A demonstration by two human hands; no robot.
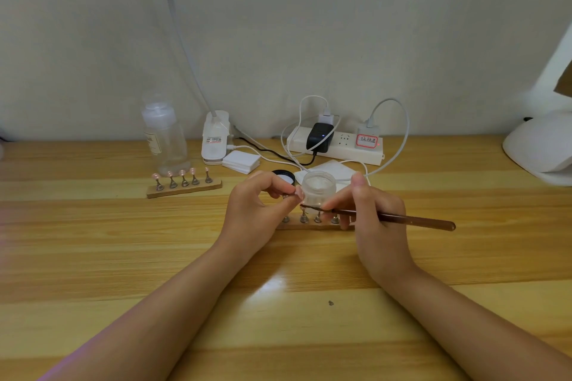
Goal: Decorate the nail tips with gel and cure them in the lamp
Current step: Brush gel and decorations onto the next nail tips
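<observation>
While the left hand pinched a nail tip between curled thumb and fingers, the right hand gripped the brush pencil-style, bristles at the tip's edge. Open gel jar sat just behind both sets of fingertips; holder strip just below them. Risk: a wrist nudge could tip jar; excess gel could flood over onto the pinching fingers. Curing lamp far right, well apart.

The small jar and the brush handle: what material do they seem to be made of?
The jar looks like frosted translucent plastic, perhaps glass: its wall is milky and light passes through it. The brush, held in the right hand, has a glossy brown handle, lacquered wood or plastic; the shine does not settle which.
</observation>
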